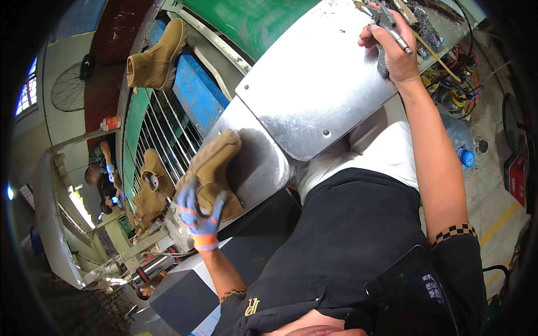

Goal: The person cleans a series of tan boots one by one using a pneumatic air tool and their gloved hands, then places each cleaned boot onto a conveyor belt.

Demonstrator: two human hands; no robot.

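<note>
I see a boot at the left of the worktop. Left of it lies a barred rack; to the worktop's right, a bottle.

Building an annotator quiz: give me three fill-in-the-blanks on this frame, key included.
1. The left hand, near a tan boot, wears a ____.
2. The hand holding a metallic tool is the person's ____ one.
3. The bottle beyond that forearm has a ____ cap.
Missing words: glove; right; blue.
</note>
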